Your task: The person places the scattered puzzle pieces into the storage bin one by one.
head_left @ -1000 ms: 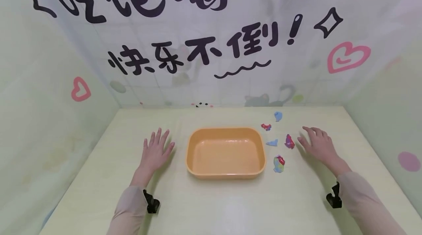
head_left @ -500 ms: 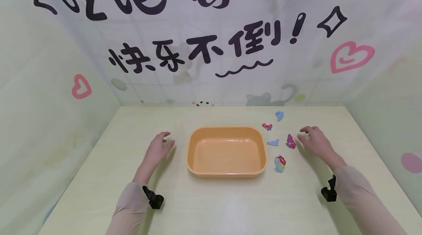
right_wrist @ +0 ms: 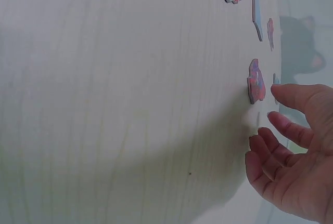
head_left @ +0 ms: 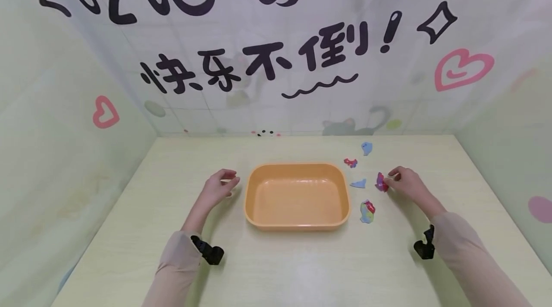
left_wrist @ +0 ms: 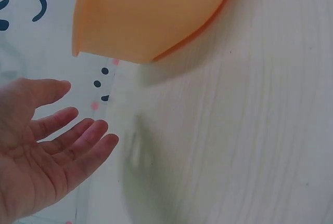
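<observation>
My right hand point(head_left: 408, 185) hovers right beside a purple-and-red puzzle-like flat piece point(head_left: 381, 182), its thumb and forefinger near the piece's edge. In the right wrist view a gap shows between thumb and fingers of that hand point(right_wrist: 299, 151), with the purple-and-red piece point(right_wrist: 255, 83) lying flat beyond the thumb tip. To the left of an orange rectangular tray point(head_left: 297, 227), my left hand point(head_left: 219, 186) hangs over the table with loosely bent fingers and holds nothing. In the left wrist view, the tray point(left_wrist: 151, 21) stands apart from its fingertips.
Other flat pieces lie right of the tray: a blue one point(head_left: 366, 148) at the back, a red one point(head_left: 351, 163), a blue sliver point(head_left: 358, 183) and a multicoloured one point(head_left: 367, 211) nearer the front. A printed cloth point(head_left: 267, 106) walls the table's back and sides.
My left hand has moved right, closer to the tray, and its spread fingers have bent. My right hand has shifted slightly left to the purple-and-red piece, thumb and forefinger drawing closer together.
</observation>
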`<move>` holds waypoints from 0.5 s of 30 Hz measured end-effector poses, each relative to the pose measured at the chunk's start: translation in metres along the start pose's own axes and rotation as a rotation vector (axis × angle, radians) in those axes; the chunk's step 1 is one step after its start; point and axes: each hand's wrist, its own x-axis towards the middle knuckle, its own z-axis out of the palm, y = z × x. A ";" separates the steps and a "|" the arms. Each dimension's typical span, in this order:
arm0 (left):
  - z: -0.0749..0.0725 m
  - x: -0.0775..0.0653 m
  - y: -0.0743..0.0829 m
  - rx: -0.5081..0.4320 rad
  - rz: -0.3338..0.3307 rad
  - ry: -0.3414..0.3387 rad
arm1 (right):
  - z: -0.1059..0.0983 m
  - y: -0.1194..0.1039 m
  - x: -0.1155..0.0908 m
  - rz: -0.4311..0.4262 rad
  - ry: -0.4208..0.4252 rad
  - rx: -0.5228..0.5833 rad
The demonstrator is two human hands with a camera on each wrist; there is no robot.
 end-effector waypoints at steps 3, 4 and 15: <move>0.002 0.002 0.003 -0.047 -0.011 -0.015 | 0.001 -0.003 0.001 0.032 -0.020 0.001; 0.002 0.003 0.004 -0.057 -0.013 -0.024 | 0.001 -0.004 0.001 0.042 -0.025 0.003; 0.006 0.004 0.012 -0.151 -0.057 -0.121 | 0.003 -0.016 0.002 0.167 -0.087 0.058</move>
